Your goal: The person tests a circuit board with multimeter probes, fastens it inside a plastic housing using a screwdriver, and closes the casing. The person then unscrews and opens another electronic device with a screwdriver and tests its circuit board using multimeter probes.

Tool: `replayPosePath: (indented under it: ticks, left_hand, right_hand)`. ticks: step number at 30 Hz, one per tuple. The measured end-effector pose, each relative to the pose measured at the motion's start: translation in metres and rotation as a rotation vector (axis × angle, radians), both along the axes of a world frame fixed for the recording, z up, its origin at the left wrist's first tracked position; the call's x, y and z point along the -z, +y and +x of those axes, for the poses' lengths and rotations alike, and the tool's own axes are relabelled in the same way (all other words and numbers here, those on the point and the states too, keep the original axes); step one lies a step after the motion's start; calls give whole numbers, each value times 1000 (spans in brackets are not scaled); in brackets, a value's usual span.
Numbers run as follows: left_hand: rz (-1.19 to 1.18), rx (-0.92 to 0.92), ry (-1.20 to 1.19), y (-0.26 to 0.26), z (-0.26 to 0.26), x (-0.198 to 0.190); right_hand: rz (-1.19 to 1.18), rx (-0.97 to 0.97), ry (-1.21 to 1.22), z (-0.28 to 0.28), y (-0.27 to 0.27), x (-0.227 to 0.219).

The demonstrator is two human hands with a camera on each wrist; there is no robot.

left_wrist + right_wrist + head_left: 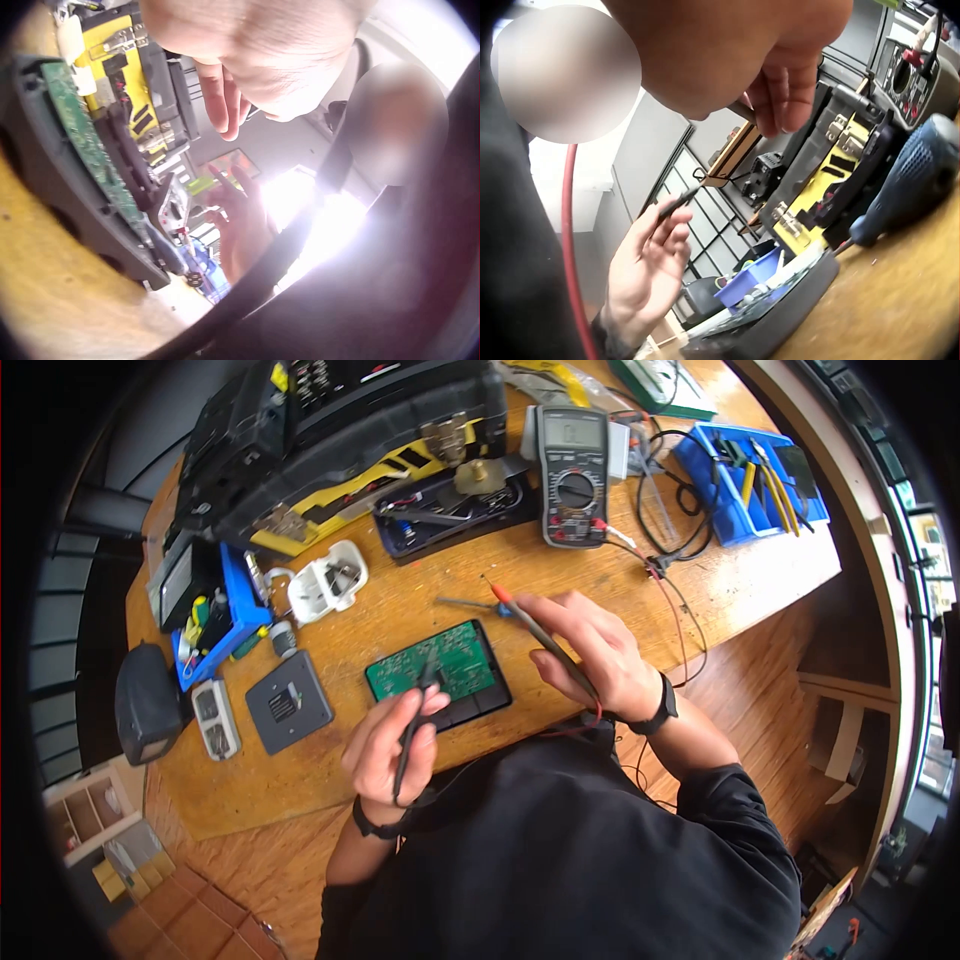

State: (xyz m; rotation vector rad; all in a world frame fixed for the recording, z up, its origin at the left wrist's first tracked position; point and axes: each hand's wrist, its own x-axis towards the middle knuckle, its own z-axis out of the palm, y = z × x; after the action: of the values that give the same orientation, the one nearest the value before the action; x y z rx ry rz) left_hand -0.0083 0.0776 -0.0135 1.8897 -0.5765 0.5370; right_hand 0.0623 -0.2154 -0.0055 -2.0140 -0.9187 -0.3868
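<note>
A black multimeter probe point(408, 745) is pinched in my left hand point(385, 760), its tip over the green circuit board point(470, 660) in the head view. That board lies in an open black case point(480, 705) on the table. My right hand point(605, 660) holds the other probe point(545, 635), red at its tip end, between thumb and fingers; it points up and left, to the right of the board. A red lead trails from it. Behind stands the multimeter point(574, 450), its display lit. A blue-handled screwdriver point(907, 184) lies beside the case.
On the wooden table point(400, 585), a dark square cover point(288, 702) and a white power strip point(216, 718) lie at left. Blue bins point(738, 520) of tools stand on both sides. A black-yellow toolbox point(340, 445) and a white parts tray point(310, 595) are further back.
</note>
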Motion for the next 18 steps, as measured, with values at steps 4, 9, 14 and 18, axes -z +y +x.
replayPosePath:
  ticks: [4,9,14,18]
  left_hand:
    - [35,127,-12,-23,23,-23]
    - [84,98,90,-31,25,-25]
    - [53,44,115,-32,20,-17]
    - [32,52,110,-30,17,-13]
  right_hand:
    - [274,-29,-67,-11,17,5]
    - [279,-26,-65,-21,13,5]
    - [299,-8,-45,-28,14,8]
    - [326,-23,-44,-28,16,10]
